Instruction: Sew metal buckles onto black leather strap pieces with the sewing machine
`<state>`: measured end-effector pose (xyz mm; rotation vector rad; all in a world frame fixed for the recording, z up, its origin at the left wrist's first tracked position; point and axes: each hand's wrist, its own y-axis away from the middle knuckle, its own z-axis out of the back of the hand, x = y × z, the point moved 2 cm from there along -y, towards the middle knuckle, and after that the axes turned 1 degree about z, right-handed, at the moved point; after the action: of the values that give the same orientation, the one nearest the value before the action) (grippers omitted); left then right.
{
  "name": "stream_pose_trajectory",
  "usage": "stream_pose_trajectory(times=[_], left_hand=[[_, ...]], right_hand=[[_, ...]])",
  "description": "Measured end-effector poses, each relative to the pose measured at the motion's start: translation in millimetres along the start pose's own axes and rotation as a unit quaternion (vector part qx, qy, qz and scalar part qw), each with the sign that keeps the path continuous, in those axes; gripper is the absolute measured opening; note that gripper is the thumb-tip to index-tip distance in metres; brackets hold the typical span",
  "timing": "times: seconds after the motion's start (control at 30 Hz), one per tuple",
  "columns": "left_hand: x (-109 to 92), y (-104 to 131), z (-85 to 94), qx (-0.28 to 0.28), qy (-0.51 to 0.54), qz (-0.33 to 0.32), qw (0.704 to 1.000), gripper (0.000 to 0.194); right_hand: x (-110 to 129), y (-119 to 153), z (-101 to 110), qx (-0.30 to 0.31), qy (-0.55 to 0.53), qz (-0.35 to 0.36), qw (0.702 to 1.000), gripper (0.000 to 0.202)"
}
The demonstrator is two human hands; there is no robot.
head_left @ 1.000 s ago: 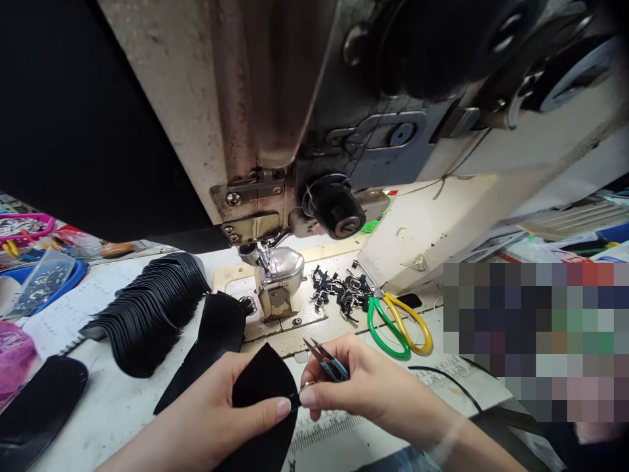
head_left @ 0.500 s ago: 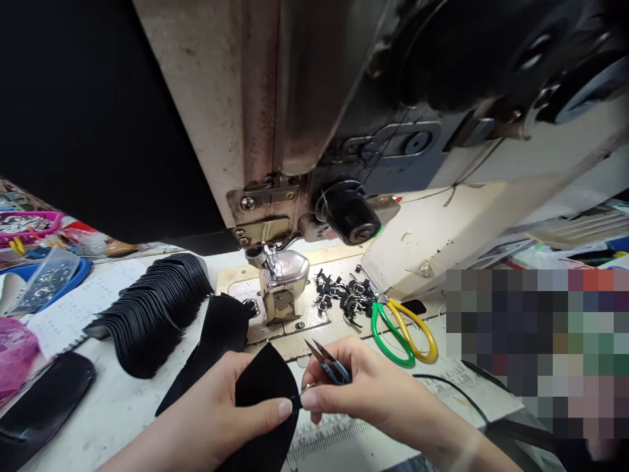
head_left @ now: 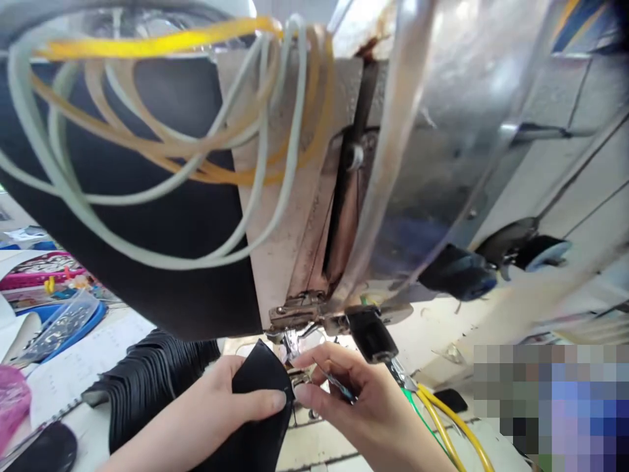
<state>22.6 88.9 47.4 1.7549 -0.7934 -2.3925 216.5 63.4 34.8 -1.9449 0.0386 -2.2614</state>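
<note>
My left hand pinches a black leather-like piece, thumb on top, its pointed corner upward. At the right edge of that piece, my right hand holds a small metal piece between thumb and fingers. Small thread snips also lie within the right hand, partly hidden by the fingers. Just beyond both hands is the presser foot area of a sewing machine.
A row of stacked black pieces lies left. Scissors with yellow and green handles are at right. The machine head with looped tubes hangs overhead. Farther left are a blue tray and pink basket.
The view has tilted up, bringing the looped tubes into sight. Both hands are now closer to the presser foot, and the small metal piece shows more at the black piece's edge.
</note>
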Motion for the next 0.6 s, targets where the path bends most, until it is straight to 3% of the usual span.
stream_pose_trajectory(times=[0.17,0.37,0.5,0.6], left_hand=[[-10,-5,-2.3,0.022,0.021,-0.009,0.999,0.038],[-12,-18,1.6,0.066,-0.016,-0.045,0.997,0.038],[-15,-20,0.1,0.101,0.015,-0.054,0.993,0.036],[-14,-20,-1.7,0.099,0.058,-0.04,0.993,0.033]], right_hand=[[-8,-13,0,-0.081,0.048,0.048,0.994,0.021],[-11,-31,-11,-0.109,0.114,0.044,0.986,0.02],[-9,-34,-8,-0.143,0.248,0.096,0.953,0.022],[-12,-28,8,-0.209,0.316,0.14,0.915,0.03]])
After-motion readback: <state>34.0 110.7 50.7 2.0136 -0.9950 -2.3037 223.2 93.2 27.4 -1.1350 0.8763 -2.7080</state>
